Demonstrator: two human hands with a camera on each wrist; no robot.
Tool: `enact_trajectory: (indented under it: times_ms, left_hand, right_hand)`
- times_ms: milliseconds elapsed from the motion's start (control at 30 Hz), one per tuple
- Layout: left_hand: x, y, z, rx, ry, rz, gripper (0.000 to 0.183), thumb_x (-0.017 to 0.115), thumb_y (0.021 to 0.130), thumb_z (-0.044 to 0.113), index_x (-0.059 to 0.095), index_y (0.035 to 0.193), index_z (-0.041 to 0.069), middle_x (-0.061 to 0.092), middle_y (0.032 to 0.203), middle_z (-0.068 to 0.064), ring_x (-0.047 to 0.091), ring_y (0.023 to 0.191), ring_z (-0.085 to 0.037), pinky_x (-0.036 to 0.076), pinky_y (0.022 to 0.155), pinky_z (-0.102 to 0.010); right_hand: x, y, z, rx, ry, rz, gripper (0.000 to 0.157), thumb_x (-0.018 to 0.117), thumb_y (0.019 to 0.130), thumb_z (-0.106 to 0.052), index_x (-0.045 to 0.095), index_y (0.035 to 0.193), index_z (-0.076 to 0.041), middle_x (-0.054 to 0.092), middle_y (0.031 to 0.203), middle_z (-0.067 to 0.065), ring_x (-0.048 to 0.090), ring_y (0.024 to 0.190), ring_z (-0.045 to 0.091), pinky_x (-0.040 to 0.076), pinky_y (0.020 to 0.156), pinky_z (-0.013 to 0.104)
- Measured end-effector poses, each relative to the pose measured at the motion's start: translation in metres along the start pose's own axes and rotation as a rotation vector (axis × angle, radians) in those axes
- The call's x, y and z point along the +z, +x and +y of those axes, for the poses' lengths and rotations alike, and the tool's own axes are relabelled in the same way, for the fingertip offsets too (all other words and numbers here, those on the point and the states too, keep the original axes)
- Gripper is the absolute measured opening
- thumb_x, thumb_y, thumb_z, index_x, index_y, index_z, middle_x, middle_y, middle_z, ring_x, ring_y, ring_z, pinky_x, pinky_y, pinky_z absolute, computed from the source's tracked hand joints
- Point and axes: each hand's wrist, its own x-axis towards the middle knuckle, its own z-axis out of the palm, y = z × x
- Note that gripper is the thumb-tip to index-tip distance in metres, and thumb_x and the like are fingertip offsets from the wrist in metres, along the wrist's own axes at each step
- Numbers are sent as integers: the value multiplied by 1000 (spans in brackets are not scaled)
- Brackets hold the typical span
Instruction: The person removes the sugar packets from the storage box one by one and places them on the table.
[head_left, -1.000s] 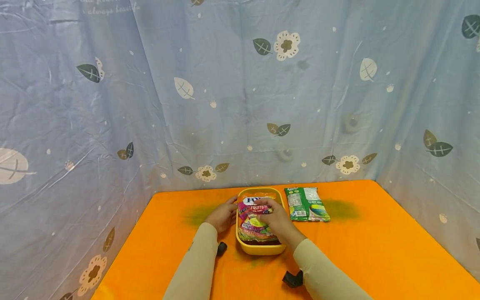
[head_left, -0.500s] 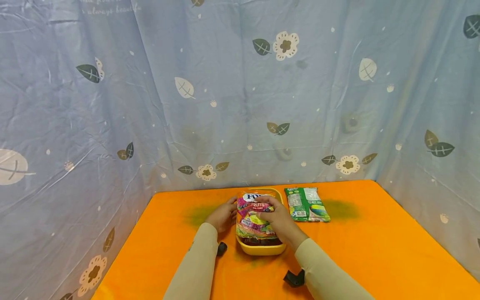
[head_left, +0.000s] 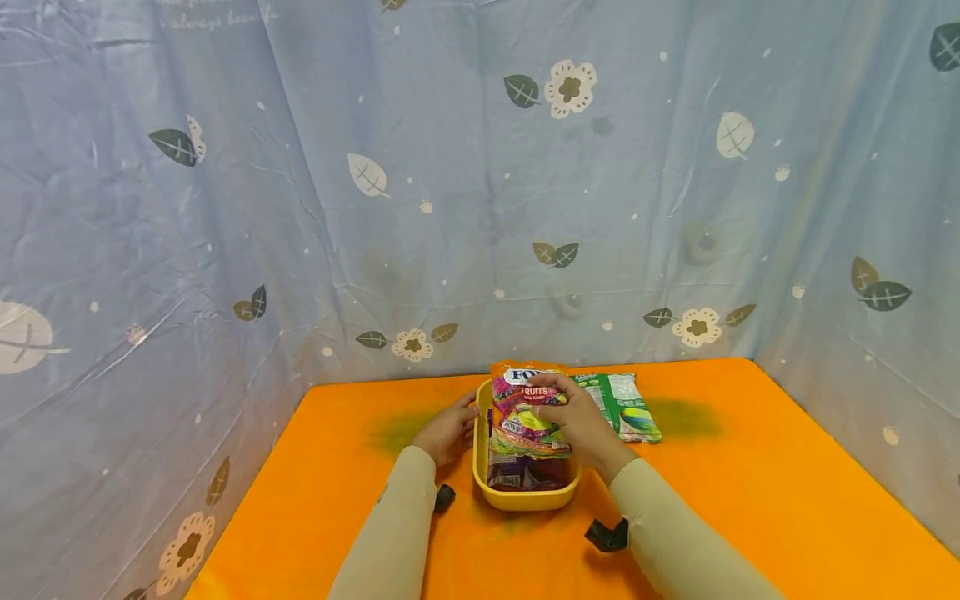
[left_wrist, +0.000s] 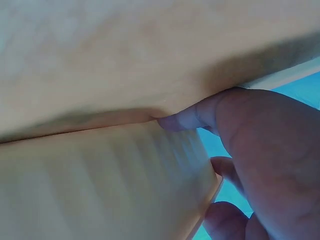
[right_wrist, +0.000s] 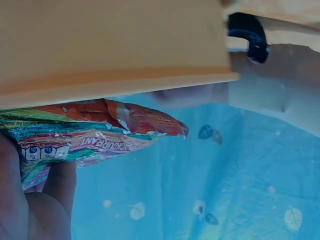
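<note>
A yellow plastic basin (head_left: pixel 527 502) stands on the orange table. My left hand (head_left: pixel 448 432) grips its left side; in the left wrist view the thumb presses just under the rim, the other fingers by the corner of the ridged wall (left_wrist: pixel 100 180). My right hand (head_left: pixel 588 425) pinches a colourful bag of Fox's fruit candy (head_left: pixel 525 421), thumb and fingers across its front. The bag is raised and covers the basin's far part. Below it, a dark purple packet (head_left: pixel 513 475) lies inside the basin. The right wrist view has the bag's crinkled edge (right_wrist: pixel 95 132) beside the basin's wall.
A green snack packet (head_left: pixel 633 412) lies flat just right of the basin, partly behind my right hand. The orange tabletop (head_left: pixel 750 500) is bounded at the back and sides by a blue curtain (head_left: pixel 450 208) with leaves and flowers.
My right hand has lifted the candy bag up and to the right, uncovering the purple packet and the basin's left inner wall. The left hand stays at the basin's side.
</note>
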Motion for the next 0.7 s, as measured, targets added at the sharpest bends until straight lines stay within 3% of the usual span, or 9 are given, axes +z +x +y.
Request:
enact_trajectory:
  times_ms: [300, 700]
  left_hand:
    - [0, -3, 1, 22, 9, -33, 51, 34, 106, 19, 18, 154, 18, 42, 145, -14, 41, 130, -30, 38, 102, -44]
    - [-2, -1, 1, 4, -17, -25, 50, 35, 105, 21, 21, 154, 21, 43, 144, -13, 42, 130, -28, 38, 102, -43]
  right_hand:
    - [-26, 3, -8, -9, -23, 42, 44, 66, 90, -9, 56, 130, -24, 45, 130, 13, 59, 97, 34, 54, 77, 43]
    - [-51, 5, -9, -19, -91, 64, 45, 66, 91, -12, 53, 133, -22, 44, 131, 15, 60, 95, 33, 55, 75, 41]
